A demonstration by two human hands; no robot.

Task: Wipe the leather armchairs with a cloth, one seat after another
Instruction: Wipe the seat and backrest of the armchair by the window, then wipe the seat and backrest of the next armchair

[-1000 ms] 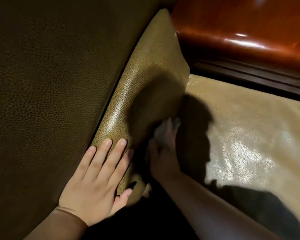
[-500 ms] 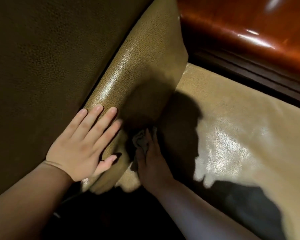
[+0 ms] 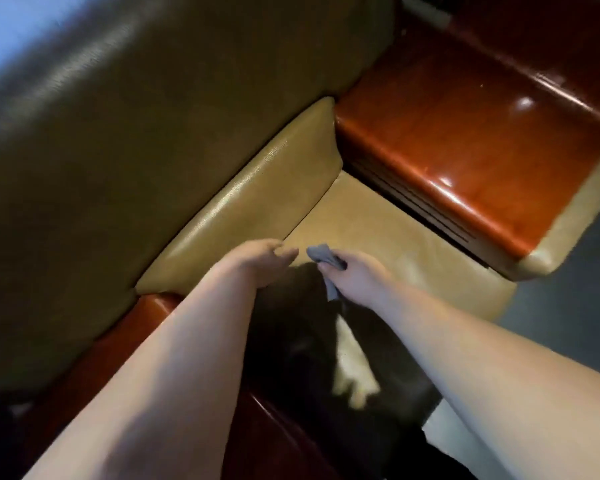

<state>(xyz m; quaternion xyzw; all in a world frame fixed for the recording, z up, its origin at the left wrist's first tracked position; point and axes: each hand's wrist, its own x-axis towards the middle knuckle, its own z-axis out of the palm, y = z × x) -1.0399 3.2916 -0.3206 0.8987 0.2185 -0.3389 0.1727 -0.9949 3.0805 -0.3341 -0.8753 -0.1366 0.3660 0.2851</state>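
A tan leather armchair fills the head view, with a flat seat (image 3: 388, 233), a lower back cushion (image 3: 257, 199) and a darker olive backrest (image 3: 146, 109). My right hand (image 3: 355, 277) grips a small grey cloth (image 3: 323, 256) just above the seat's middle. My left hand (image 3: 260, 261) hovers beside it to the left, fingers relaxed and held loosely together, holding nothing and close to the back cushion's lower edge. Both forearms reach in from the bottom of the frame. The picture is blurred by motion.
A glossy red-brown wooden armrest (image 3: 465, 140) borders the seat on the right, with a tan padded front end (image 3: 565, 233). Another wooden armrest (image 3: 142, 313) lies under my left forearm. Grey floor (image 3: 575, 306) shows at the right. A dark shadow covers the seat's front.
The view has pulled back from the chair. My left hand has come off the back cushion. My right hand has drawn the cloth out of the crease toward the seat's middle.
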